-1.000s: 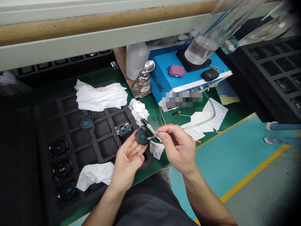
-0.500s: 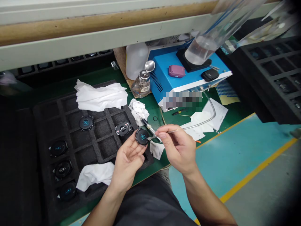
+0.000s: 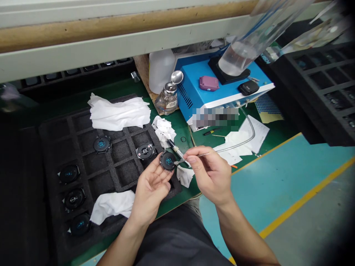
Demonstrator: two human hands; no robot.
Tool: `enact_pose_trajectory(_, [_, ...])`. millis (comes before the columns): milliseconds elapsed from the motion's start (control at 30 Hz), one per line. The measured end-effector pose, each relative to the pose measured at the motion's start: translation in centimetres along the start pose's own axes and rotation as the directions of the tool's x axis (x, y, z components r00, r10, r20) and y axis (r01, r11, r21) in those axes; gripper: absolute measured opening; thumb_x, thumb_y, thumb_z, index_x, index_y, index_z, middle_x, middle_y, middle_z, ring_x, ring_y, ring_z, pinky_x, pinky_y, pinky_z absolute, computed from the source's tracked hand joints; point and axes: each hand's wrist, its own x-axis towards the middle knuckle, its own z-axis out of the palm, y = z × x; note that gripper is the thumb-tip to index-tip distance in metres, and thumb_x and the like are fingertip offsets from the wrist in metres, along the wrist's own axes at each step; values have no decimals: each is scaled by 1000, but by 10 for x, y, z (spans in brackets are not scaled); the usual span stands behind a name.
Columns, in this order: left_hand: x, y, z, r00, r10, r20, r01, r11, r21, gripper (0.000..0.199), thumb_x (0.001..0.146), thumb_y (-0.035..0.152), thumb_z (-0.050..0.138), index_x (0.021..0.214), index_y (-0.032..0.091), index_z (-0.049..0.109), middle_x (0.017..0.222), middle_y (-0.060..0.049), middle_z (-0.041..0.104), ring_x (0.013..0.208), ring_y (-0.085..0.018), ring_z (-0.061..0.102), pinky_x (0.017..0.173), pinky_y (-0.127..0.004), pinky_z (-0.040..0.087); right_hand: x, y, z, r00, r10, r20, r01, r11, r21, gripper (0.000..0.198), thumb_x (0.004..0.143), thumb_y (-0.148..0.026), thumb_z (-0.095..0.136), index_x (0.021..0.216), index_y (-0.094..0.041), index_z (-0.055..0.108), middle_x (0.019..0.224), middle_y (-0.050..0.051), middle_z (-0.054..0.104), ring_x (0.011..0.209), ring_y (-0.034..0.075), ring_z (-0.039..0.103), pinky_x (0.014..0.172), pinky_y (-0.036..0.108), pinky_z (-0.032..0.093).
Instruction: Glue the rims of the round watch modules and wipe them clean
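Note:
A round black smartwatch body point(image 3: 168, 161) without a strap, blue marks on its face, rests on the fingers of my left hand point(image 3: 149, 194), which grips its edge. My right hand point(image 3: 212, 177) pinches a thin metal tool point(image 3: 182, 161) with a small flattened end. The tool's tip touches the watch's right edge. Just left of my hands lies a black foam tray point(image 3: 127, 173) with square compartments. Beside the held watch, another watch body point(image 3: 145, 151) sits in the tray with its silvery edge and sensor side up. More dark watch bodies point(image 3: 69, 174) stand along the tray's left part.
White cloths point(image 3: 119, 112) lie across the tray, and crumpled tissue point(image 3: 163, 129) and a pen-like tool point(image 3: 175, 148) beside it. Behind are a glass dispenser bottle point(image 3: 168, 99), a white plastic bottle point(image 3: 161, 72) and a blue machine point(image 3: 194, 79) with a clear tube. Stacked foam trays point(image 3: 313, 107) stand at right.

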Motion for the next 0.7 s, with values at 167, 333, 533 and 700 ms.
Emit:
enact_pose_trajectory(167, [-2, 1, 1, 1000, 2, -9, -2, 1000, 7, 70, 75, 14, 83, 141, 18, 60, 147, -16, 63, 138, -33, 59, 123, -48, 42, -1, 0, 0, 1000, 8, 2, -8, 1000, 5, 10, 97, -19, 63, 103, -24, 69, 95, 0, 75, 86, 12, 72, 77, 26, 58])
enact_pose_trajectory(333, [1, 1, 0, 1000, 10, -28, -9, 999, 39, 70, 75, 18, 85, 142, 20, 62, 147, -16, 64, 139, -35, 58, 123, -51, 41, 1, 1, 1, 1000, 17, -1, -17, 1000, 8, 9, 97, -20, 63, 102, -23, 69, 95, 1, 76, 86, 14, 73, 79, 28, 59])
enact_pose_trajectory(533, [0, 4, -2, 990, 27, -140, -10, 993, 119, 72, 74, 25, 89, 141, 21, 62, 144, -16, 66, 136, -37, 61, 122, -56, 41, 16, -10, 3, 1000, -16, -11, 15, 1000, -13, 11, 97, -23, 60, 96, -20, 70, 92, 3, 79, 85, 13, 74, 80, 26, 59])
enact_pose_trajectory(700, [28, 2, -31, 973, -4, -231, 82, 941, 329, 86, 63, 35, 93, 142, 29, 60, 137, -9, 71, 147, -43, 46, 128, -64, 22, 34, -1, 2, 996, -73, 42, 73, 997, -12, 17, 98, -31, 60, 95, -19, 71, 99, 5, 80, 83, 12, 73, 81, 22, 59])
